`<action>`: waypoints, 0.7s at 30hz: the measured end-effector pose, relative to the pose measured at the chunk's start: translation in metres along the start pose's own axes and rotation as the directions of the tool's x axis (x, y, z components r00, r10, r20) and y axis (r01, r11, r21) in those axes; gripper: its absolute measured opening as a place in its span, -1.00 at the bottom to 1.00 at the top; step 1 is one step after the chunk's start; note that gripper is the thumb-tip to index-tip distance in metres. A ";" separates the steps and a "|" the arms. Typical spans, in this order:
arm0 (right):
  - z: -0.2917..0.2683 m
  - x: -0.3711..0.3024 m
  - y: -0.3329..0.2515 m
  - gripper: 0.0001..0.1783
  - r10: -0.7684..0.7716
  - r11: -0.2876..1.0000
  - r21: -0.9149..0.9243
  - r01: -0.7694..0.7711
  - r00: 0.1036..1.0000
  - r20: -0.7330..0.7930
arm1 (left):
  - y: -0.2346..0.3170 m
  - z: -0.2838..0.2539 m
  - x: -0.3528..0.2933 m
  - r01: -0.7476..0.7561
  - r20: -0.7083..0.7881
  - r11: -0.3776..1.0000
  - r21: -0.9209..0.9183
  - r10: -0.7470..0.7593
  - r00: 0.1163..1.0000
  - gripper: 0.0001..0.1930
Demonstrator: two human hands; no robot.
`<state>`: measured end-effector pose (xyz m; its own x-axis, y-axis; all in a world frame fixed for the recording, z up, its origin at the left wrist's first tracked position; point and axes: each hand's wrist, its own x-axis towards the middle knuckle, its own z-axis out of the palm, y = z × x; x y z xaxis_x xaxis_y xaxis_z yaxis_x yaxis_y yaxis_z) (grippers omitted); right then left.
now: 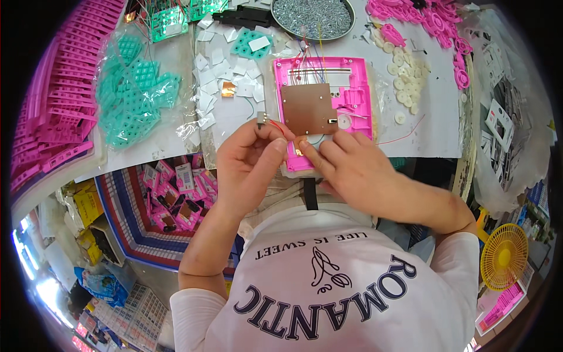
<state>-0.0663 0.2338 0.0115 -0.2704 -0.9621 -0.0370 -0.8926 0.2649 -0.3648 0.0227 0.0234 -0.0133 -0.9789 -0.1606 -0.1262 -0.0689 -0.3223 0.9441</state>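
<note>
In front of me lies a pink plastic case half [368,88], its inner side up. A brown circuit board [308,107] rests in it, with several thin coloured wires running from its far edge. My left hand [249,158] is closed at the near left corner of the case, thumb and forefinger pinching a red wire [275,124]. A small grey part with metal pins [261,119] hangs at that wire's end, beside the forefinger. My right hand [352,155] has its fingers bent over the near edge of the board. What its fingertips press or hold there is hidden.
White pads [218,73] lie scattered left of the case, beside bagged green rubber keypads [132,88]. A round tray of screws [314,17] stands beyond. Cream discs [404,76] and pink parts [437,23] lie right. Left below is a striped bag [126,199] of pink assemblies.
</note>
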 end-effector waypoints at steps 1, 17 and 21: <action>-0.004 0.002 0.007 -0.20 -0.036 0.998 0.050 0.036 0.999 -0.002 | 0.002 0.001 0.000 -0.029 0.009 0.998 0.049 0.029 1.000 -0.98; -0.002 -0.015 0.024 -0.80 0.548 0.358 0.925 -0.126 0.831 -0.099 | 0.000 -0.005 -0.006 -0.567 0.526 0.146 0.810 0.244 0.815 -0.57; 0.004 -0.012 0.014 -0.82 0.568 0.310 0.950 -0.045 0.810 -0.147 | -0.001 -0.006 -0.003 -0.571 0.544 0.064 0.819 0.231 0.806 -0.59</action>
<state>-0.0742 0.2486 0.0029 -0.7792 -0.6188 -0.1000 0.0779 0.0627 -0.9950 0.0272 0.0183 -0.0155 -0.9099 0.3037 0.2825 0.3970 0.8348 0.3815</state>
